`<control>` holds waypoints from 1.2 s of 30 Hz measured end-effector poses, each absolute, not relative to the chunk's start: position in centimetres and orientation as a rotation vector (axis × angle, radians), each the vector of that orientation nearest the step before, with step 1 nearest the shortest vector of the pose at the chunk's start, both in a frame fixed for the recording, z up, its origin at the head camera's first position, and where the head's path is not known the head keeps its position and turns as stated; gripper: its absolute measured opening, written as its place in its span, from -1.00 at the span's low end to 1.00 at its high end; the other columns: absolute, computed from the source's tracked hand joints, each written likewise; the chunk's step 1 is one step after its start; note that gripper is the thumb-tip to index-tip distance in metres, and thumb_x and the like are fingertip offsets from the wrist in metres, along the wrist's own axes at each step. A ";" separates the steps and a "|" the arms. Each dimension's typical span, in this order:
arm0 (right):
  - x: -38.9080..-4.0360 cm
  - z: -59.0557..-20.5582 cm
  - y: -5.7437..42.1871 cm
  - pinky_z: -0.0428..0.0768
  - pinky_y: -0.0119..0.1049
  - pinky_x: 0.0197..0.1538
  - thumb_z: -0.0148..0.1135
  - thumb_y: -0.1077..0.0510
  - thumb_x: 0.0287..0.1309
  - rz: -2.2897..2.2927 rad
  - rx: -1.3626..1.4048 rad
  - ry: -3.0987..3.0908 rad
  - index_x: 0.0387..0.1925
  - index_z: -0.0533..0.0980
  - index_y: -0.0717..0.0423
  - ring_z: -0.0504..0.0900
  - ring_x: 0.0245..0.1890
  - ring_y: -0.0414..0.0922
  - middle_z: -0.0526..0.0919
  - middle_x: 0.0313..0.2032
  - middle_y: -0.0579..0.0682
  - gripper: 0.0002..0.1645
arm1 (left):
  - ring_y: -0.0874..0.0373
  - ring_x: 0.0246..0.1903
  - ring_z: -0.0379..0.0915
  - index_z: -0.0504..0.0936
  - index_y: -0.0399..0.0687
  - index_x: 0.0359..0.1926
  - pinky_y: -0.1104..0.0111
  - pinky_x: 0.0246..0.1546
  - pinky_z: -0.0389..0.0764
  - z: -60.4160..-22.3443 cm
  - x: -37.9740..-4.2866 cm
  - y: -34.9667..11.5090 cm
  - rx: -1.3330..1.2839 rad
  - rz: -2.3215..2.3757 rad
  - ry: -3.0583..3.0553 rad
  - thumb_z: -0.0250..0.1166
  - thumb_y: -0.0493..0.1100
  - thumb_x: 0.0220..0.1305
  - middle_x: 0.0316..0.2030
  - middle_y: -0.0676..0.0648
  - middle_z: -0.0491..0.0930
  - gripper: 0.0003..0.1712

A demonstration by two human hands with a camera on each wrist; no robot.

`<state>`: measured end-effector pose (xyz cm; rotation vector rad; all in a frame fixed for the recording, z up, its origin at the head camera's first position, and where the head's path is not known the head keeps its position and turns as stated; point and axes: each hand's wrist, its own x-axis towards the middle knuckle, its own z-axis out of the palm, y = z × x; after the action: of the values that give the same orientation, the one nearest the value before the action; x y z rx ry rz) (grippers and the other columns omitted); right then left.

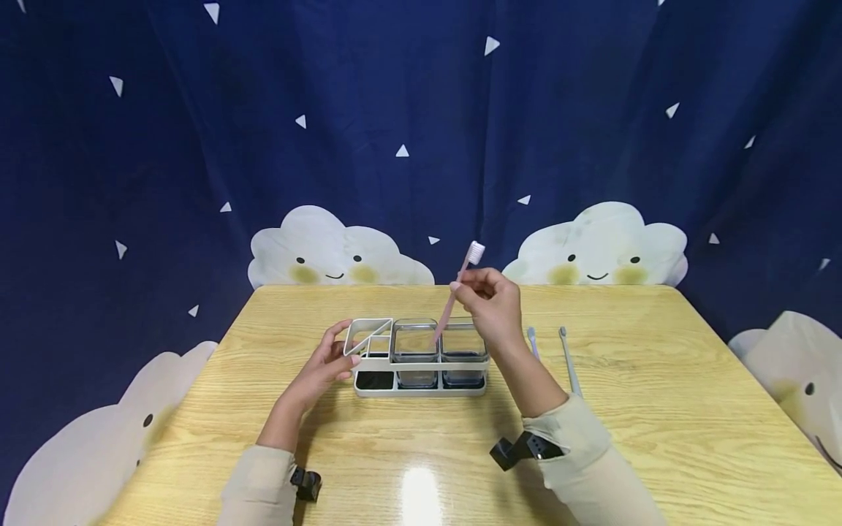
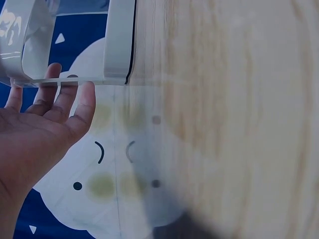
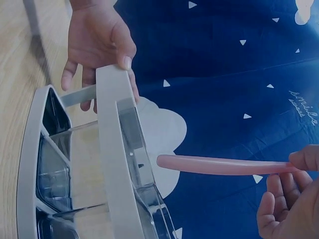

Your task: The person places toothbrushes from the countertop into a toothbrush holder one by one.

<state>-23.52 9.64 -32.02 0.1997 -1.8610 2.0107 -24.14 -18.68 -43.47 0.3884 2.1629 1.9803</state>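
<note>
My right hand (image 1: 495, 310) pinches a pink toothbrush (image 1: 446, 314) between thumb and fingers, its white bristle head up and handle slanting down. In the right wrist view, the tip of the pink handle (image 3: 172, 162) points at the upper openings of a white toothbrush holder (image 1: 418, 367). Two clear cups (image 1: 414, 358) sit side by side in that holder, and a divided section fills its left end. My left hand (image 1: 321, 371) holds the left end, thumb on the upper rail and fingers around the side. In the left wrist view, fingertips (image 2: 87, 92) touch the holder's edge.
Right of the holder, a purple toothbrush (image 1: 532, 340), partly behind my right forearm, and a grey-blue toothbrush (image 1: 569, 361) lie on the wooden table (image 1: 658, 409). A dark blue curtain (image 1: 421, 88) with white clouds hangs behind the table's back edge.
</note>
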 end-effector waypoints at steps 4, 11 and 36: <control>-23.8 -32.3 9.2 0.45 -0.46 -0.42 0.26 0.42 0.00 2.031 0.243 -1.829 -0.31 0.51 0.43 0.49 -0.47 -0.22 0.57 -0.47 -0.01 -0.83 | -0.08 0.05 0.28 0.01 0.14 0.39 -0.09 0.02 0.30 -43.4 -24.1 -18.7 0.378 1.978 2.162 0.15 -0.22 0.27 0.20 -0.32 0.26 -0.25; -24.2 -32.8 8.3 0.47 -0.45 -0.38 0.26 0.42 0.00 2.108 0.331 -1.763 -0.31 0.51 0.42 0.50 -0.43 -0.20 0.59 -0.40 0.09 -0.83 | -0.11 0.07 0.27 0.03 0.18 0.37 -0.09 0.01 0.30 -43.5 -24.1 -18.7 0.375 1.981 2.160 0.16 -0.20 0.26 0.20 -0.30 0.26 -0.26; -24.4 -33.4 4.4 0.47 -0.45 -0.32 0.24 0.42 0.01 2.195 0.412 -1.681 -0.31 0.50 0.41 0.48 -0.39 -0.19 0.59 -0.34 0.10 -0.85 | -0.03 -0.01 0.32 0.01 0.19 0.37 -0.08 0.01 0.30 -43.2 -24.3 -18.8 0.358 1.945 2.143 0.17 -0.19 0.26 0.18 -0.32 0.27 -0.25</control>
<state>-24.37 4.43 -33.44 0.4119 -1.6814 2.1950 -24.31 -18.84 -43.17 0.3583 2.1433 1.9447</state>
